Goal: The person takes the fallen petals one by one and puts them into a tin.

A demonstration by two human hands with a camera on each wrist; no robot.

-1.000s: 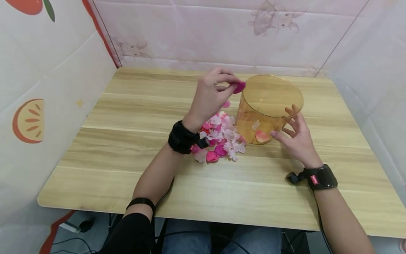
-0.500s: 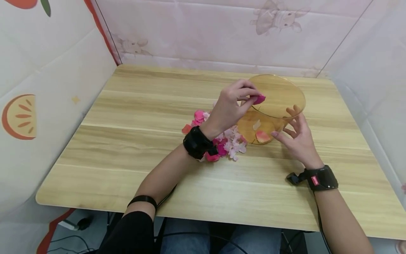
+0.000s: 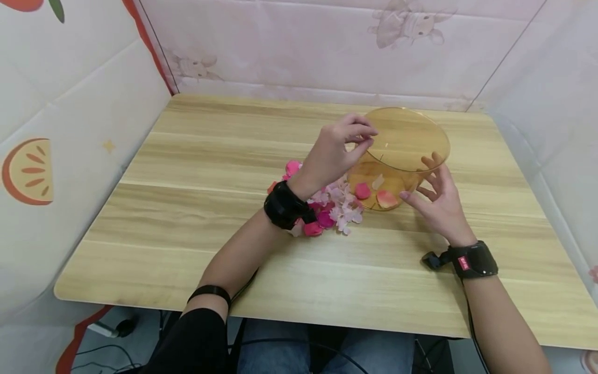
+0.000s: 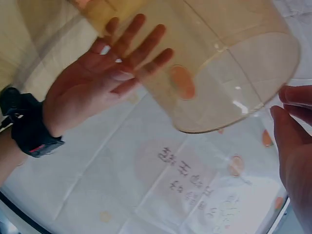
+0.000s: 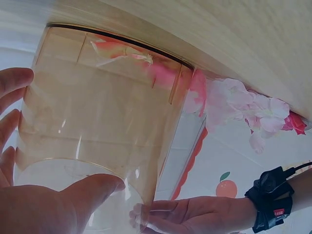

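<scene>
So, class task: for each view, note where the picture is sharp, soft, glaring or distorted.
Head view: evenly lit and sharp, with soft shadows under the arms on the table. Left wrist view: the left hand is a blurred close shape at the edge; a glint sits on the amber container. Right wrist view: the right hand is large and soft, and petals look smeared through the container wall.

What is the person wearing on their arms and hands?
Both hands are bare. Each wrist has a chunky black band: the left wrist band and the right wrist band, which has a small red label. A thin black cable runs along the right forearm. The left arm has a black sleeve.
</scene>
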